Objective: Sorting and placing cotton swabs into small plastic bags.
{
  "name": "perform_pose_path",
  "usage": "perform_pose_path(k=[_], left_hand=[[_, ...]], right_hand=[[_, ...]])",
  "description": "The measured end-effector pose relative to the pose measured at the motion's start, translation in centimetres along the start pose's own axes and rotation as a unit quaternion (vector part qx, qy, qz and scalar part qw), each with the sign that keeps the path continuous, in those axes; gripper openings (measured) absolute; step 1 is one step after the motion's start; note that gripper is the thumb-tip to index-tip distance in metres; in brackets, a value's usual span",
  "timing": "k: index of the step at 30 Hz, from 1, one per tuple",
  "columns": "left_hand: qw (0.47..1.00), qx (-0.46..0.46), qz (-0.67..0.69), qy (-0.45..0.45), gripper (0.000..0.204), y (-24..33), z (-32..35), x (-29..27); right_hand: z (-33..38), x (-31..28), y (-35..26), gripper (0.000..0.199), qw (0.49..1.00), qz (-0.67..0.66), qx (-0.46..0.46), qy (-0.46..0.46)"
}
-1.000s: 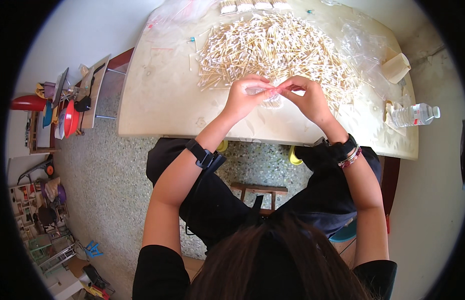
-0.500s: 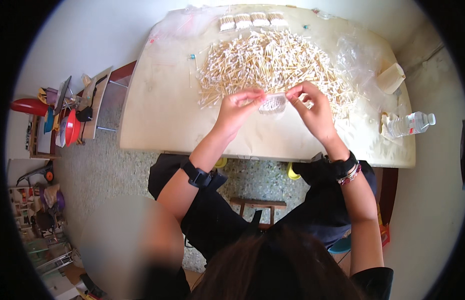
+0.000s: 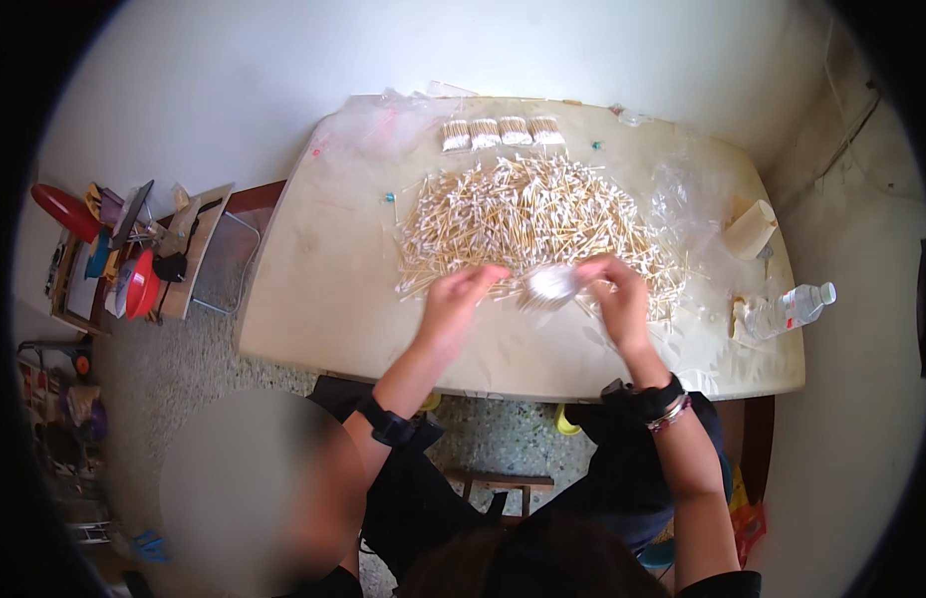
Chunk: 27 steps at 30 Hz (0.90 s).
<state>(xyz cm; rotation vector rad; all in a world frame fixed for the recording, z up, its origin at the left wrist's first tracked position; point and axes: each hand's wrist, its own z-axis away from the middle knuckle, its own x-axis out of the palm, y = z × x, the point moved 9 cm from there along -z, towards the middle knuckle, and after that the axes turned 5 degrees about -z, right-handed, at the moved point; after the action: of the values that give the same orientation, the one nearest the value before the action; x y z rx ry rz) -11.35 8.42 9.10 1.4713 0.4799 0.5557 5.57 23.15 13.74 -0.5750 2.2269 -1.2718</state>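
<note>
A broad pile of wooden-stemmed cotton swabs [image 3: 532, 214] covers the middle of the table. At its near edge my right hand [image 3: 620, 304] pinches a small pack of cotton swabs [image 3: 552, 284] in clear wrap, its white tips facing me; motion blurs it. My left hand [image 3: 455, 304] is a little to the left of the pack and apart from it. Its thumb and fingers come together in a pinch, and I cannot make out anything between them. Several filled swab packs [image 3: 500, 132] stand in a row behind the pile.
On the right of the table [image 3: 313, 279] are crumpled clear plastic [image 3: 687, 194], a cream-coloured cup [image 3: 750, 231] lying tilted, and a clear bottle [image 3: 801, 307] on its side. Thin plastic bags [image 3: 378, 130] lie at the back left. A wooden stool [image 3: 498, 480] is below.
The pack was stretched between both hands; now my left hand has come off it and the right alone holds it, turned and blurred. The view has tilted up, so the table sits lower.
</note>
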Motion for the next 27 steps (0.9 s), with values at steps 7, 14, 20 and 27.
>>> perform_pose_path(k=[7, 14, 20, 27], left_hand=[[0.996, -0.091, 0.002, 0.013, 0.035, -1.6, -0.2, -1.2], [0.913, -0.249, 0.266, -0.183, 0.057, -2.7, 2.0, 7.5], [0.983, -0.062, 0.159, -0.06, 0.069, 0.4, 0.0, 4.9], [0.992, 0.037, 0.022, -0.118, 0.077, 1.4, 0.3, 5.8]], right_hand=[[-2.2, -8.9, 1.5, 0.02, 0.97, -0.138, 0.1, 0.172], [-0.2, 0.2, -1.3, 0.002, 0.965, -0.23, 0.07, -0.101], [0.5, 2.5, -1.3, 0.036, 0.958, -0.267, 0.077, -0.075], [2.1, 5.4, 0.9, 0.05, 0.913, -0.284, 0.223, -0.189]])
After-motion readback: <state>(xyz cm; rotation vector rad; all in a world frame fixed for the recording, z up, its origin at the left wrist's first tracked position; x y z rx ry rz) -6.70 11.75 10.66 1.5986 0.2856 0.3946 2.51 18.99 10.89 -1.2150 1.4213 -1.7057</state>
